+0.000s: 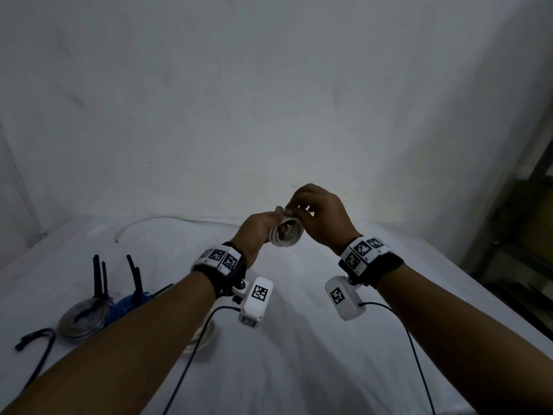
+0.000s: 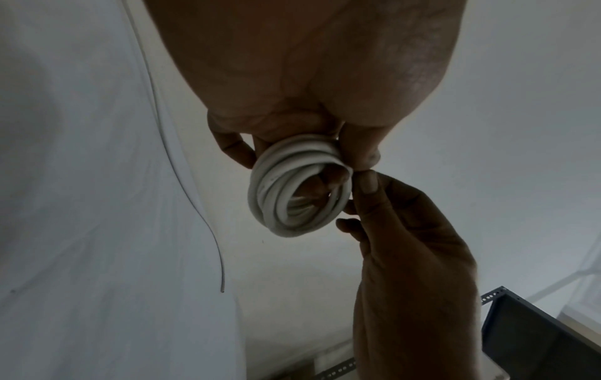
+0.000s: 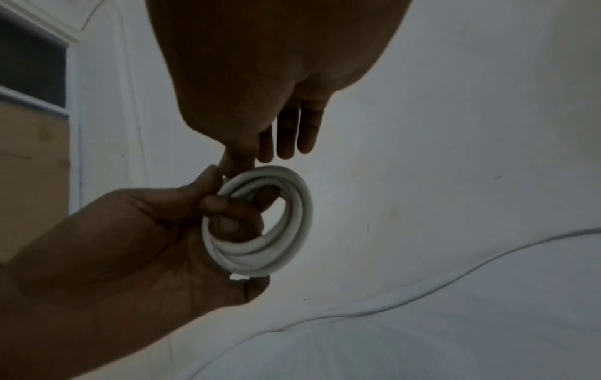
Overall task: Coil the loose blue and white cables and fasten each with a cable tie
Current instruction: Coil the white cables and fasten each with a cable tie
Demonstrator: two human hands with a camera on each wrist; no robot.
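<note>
A white sheet point(image 1: 299, 339) covers the worktop, wrinkled. Behind its far edge rises a plain white wall point(image 1: 269, 100). Past the right edge stands a dark metal rack point(image 1: 520, 235); the left wrist view shows its perforated upright point(image 2: 491, 295).

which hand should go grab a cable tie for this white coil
The right hand, probably. The left hand has its fingers hooked through the white coil and keeps its loops together; the right only pinches at its top edge, so it can let go.
</note>
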